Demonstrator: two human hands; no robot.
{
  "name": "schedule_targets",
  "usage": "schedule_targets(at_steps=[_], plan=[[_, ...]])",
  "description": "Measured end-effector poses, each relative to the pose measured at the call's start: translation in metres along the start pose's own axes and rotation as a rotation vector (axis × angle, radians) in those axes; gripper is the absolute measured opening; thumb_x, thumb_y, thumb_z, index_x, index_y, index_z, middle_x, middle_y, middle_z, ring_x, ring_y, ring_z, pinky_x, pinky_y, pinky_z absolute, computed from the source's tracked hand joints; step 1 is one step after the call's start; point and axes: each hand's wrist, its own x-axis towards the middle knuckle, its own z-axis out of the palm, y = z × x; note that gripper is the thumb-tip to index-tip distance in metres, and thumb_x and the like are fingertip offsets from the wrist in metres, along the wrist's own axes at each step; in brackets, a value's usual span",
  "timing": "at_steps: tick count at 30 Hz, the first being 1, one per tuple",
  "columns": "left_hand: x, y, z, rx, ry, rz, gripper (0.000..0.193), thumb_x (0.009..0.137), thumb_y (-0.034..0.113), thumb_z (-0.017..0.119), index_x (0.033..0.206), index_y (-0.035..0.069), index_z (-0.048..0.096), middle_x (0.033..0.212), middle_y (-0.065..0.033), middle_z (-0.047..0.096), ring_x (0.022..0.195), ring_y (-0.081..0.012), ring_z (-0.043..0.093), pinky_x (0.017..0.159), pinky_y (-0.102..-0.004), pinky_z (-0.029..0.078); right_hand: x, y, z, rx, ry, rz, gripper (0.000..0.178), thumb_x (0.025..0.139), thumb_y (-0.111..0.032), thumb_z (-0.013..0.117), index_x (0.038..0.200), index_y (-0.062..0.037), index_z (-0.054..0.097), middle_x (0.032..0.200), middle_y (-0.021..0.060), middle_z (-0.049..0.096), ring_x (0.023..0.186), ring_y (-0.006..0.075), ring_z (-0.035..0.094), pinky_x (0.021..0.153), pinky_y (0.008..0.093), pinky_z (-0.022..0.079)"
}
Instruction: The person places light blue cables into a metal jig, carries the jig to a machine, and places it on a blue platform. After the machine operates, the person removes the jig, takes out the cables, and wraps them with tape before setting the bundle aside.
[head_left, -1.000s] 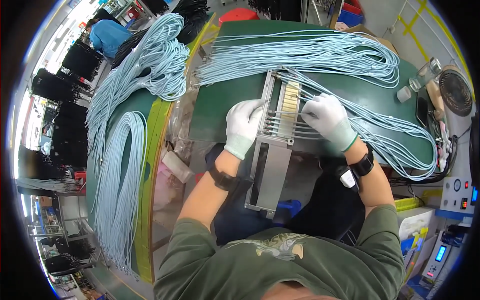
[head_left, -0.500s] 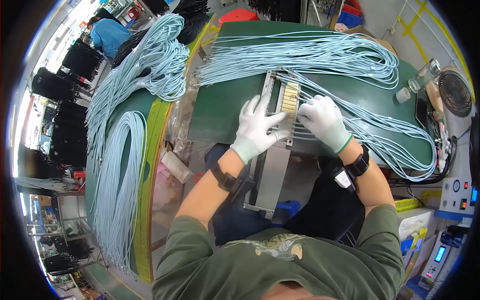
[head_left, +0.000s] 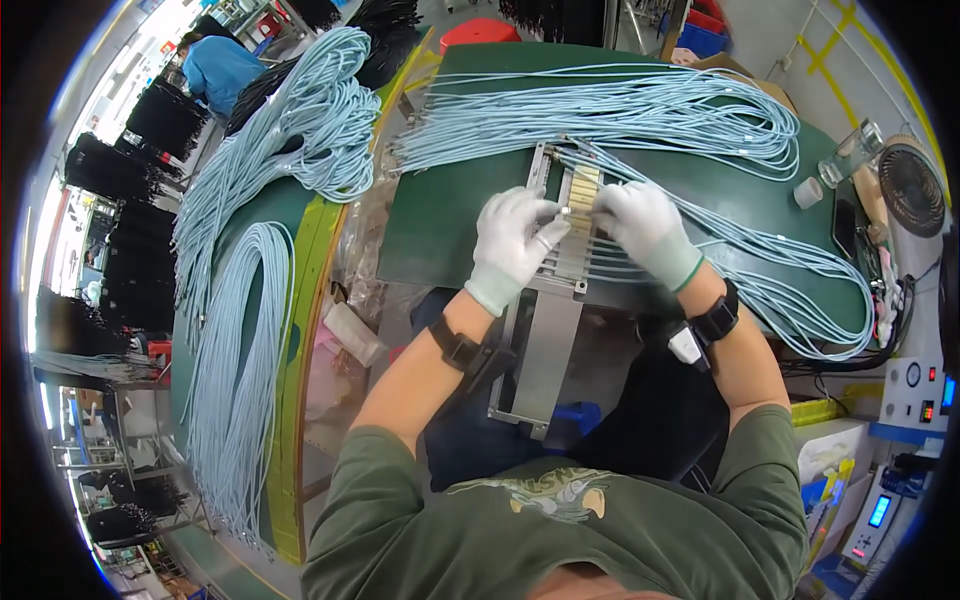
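Both my hands wear white gloves and meet over a metal fixture [head_left: 570, 262] with a row of yellowish slots [head_left: 584, 188]. My left hand [head_left: 510, 238] is closed in a pinch at the left side of the slots, on a small pale cable end. Opposite it, my right hand [head_left: 645, 228] pinches the thin light-blue cable just behind that end; its fingertips partly hide the cable. Several light-blue cables [head_left: 700, 222] run from the fixture's right side and loop over the green table [head_left: 440, 225]. More cable ends lie in the fixture beneath my right hand.
A large cable bundle [head_left: 640, 110] lies across the table's far side. More bundles [head_left: 240, 300] rest on the left table, beyond a yellow-edged board [head_left: 300, 380]. At right stand a glass jar [head_left: 850, 150], a white cup [head_left: 807, 192] and a fan [head_left: 908, 185]. One person [head_left: 215, 75] works far left.
My left hand has gone from spread fingers over the fixture to a pinch at its slots. The right hand has shifted slightly left, and a small pale end now shows between the hands.
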Motion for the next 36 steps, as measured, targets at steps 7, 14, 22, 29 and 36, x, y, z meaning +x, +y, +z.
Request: schedule_targets(at_steps=[7, 14, 22, 29, 36], plan=[[0.006, -0.001, -0.011, -0.128, -0.005, 0.04, 0.011, 0.083, 0.015, 0.074, 0.087, 0.005, 0.072, 0.111, -0.0113, 0.069, 0.112, -0.0303, 0.059, 0.097, -0.0398, 0.045, 0.002, -0.03, -0.007, 0.272, -0.103, 0.084, 0.014, 0.081, -0.014, 0.074, 0.092, -0.0074, 0.068, 0.083, 0.0112, 0.067, 0.079, 0.0326, 0.063, 0.072, 0.0397, 0.051], [0.005, -0.021, -0.022, 0.012, 0.082, -0.072, 0.013, 0.084, 0.015, 0.073, 0.091, 0.004, 0.073, 0.106, -0.0108, 0.071, 0.109, -0.0291, 0.061, 0.096, -0.0386, 0.046, -0.005, -0.006, -0.016, 0.545, -0.178, 0.315, 0.011, 0.081, -0.015, 0.073, 0.089, -0.0082, 0.071, 0.082, 0.0088, 0.067, 0.08, 0.0319, 0.062, 0.073, 0.0404, 0.049], [0.002, -0.023, -0.018, -0.03, 0.029, -0.26, 0.017, 0.089, 0.015, 0.067, 0.1, 0.004, 0.074, 0.102, -0.0127, 0.072, 0.103, -0.0295, 0.064, 0.093, -0.0388, 0.049, -0.003, 0.0, -0.02, -0.043, -0.098, 0.018, 0.004, 0.078, -0.012, 0.071, 0.078, -0.0111, 0.068, 0.077, 0.0043, 0.064, 0.083, 0.0291, 0.059, 0.075, 0.0396, 0.047], [-0.001, -0.024, -0.017, 0.002, -0.019, -0.264, 0.022, 0.09, 0.02, 0.066, 0.105, 0.006, 0.074, 0.107, -0.0125, 0.071, 0.106, -0.0303, 0.064, 0.094, -0.039, 0.049, -0.006, -0.002, -0.019, -0.151, -0.064, -0.025, 0.006, 0.076, -0.012, 0.071, 0.075, -0.0122, 0.065, 0.076, 0.0029, 0.063, 0.082, 0.0286, 0.059, 0.074, 0.0387, 0.046], [0.004, -0.004, 0.001, 0.235, -0.1, 0.061, 0.028, 0.086, 0.03, 0.072, 0.113, 0.022, 0.076, 0.136, -0.0169, 0.058, 0.123, -0.0412, 0.052, 0.107, -0.0465, 0.041, -0.005, 0.002, -0.012, -0.065, -0.16, -0.001, 0.007, 0.077, -0.016, 0.072, 0.077, -0.0119, 0.066, 0.077, 0.0052, 0.062, 0.084, 0.0291, 0.059, 0.074, 0.0413, 0.047]])
